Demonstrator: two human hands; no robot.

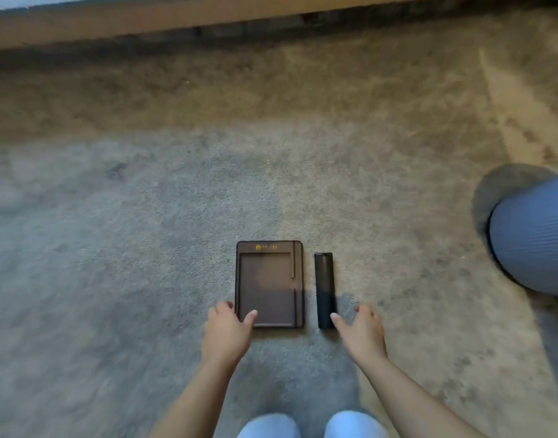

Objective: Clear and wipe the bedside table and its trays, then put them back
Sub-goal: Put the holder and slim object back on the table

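Knees [266,426] lowest; left hand [225,330], loosely open, thumb on brown tray [269,284], right hand [363,330] open beside black bar [324,290]; one-cornered lift could tip the tray

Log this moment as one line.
left hand: open, thumb on tray | right hand: open, beside black case | both on carpet

Dark tray [269,283] and black bar [324,289] side by side on carpet [145,216]; hands at near ends.
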